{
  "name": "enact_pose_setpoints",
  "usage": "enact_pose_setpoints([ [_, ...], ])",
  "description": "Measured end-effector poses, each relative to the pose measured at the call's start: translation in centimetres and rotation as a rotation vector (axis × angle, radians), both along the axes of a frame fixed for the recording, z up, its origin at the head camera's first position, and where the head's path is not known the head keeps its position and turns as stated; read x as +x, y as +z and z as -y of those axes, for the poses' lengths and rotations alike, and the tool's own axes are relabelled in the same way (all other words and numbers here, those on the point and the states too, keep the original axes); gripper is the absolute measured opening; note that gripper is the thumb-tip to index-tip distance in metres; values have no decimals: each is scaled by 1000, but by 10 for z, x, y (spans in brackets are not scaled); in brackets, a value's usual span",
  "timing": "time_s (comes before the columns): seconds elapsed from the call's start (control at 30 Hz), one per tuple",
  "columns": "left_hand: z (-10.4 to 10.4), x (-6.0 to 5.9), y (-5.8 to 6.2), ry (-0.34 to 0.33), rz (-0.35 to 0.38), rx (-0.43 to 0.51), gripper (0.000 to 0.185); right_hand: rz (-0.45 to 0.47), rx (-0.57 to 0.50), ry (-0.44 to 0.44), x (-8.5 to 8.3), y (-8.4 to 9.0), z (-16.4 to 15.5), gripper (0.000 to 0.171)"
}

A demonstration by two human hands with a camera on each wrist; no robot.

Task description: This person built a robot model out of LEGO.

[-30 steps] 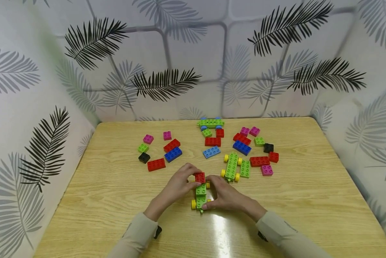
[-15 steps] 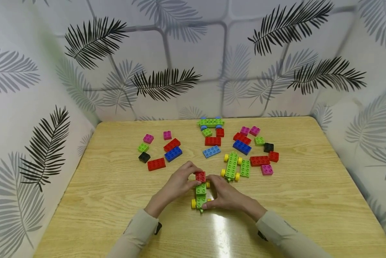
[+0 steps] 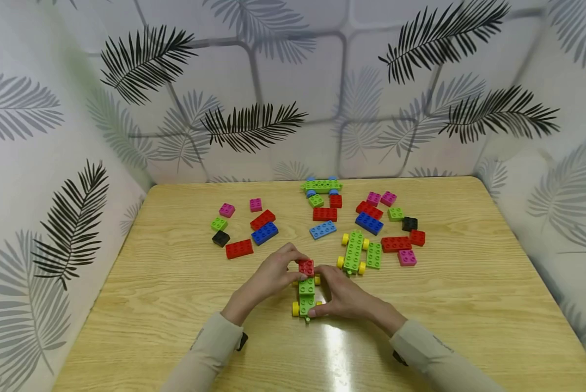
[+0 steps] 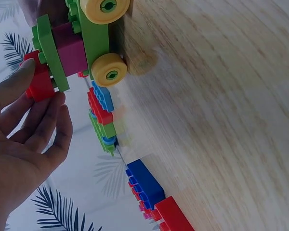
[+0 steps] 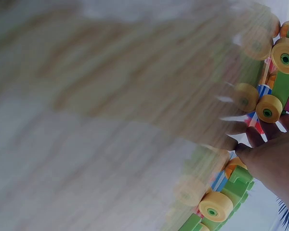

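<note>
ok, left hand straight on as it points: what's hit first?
Probably the right hand, just past the red brick that the left hand pinches; the depth between them is unclear.

Pinched left grip [image 3: 273,274], curved right grip [image 3: 344,294]

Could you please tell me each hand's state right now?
Left hand: closed, pinching the small red brick.
Right hand: closed, holding the yellow-wheeled car beneath that brick.

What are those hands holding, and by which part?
The left hand pinches a red brick by opposite sides; the right hand holds the stacked car along its right side.
</note>
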State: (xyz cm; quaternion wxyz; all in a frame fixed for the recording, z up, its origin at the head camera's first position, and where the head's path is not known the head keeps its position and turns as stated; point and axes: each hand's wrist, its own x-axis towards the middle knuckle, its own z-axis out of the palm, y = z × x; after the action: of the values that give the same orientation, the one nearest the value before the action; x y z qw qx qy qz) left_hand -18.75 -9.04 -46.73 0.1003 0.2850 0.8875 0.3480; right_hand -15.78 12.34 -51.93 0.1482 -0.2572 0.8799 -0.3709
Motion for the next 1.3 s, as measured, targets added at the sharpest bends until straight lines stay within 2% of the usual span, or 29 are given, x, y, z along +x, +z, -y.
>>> enact_pose_setpoints([
  [0.37, 0, -5, 2, 13, 43, -1, 30, 3, -5, -3, 0, -3, 1, 90],
  [0.97, 0, -8, 5, -37, -9, -68, 27, -12, -7, 15, -2, -3, 1, 86],
  [1.07, -3, -10, 9, -51, -25, -110, 25, -14, -5, 9, -3, -3, 0, 86],
  [1.23, -9, -12, 16, -81, -50, -232, 24, -11, 6, 8, -3, -4, -1, 86],
  [1.3, -10, -12, 17, -81, -53, -244, 24, -10, 7, 5, -3, -5, -1, 86],
])
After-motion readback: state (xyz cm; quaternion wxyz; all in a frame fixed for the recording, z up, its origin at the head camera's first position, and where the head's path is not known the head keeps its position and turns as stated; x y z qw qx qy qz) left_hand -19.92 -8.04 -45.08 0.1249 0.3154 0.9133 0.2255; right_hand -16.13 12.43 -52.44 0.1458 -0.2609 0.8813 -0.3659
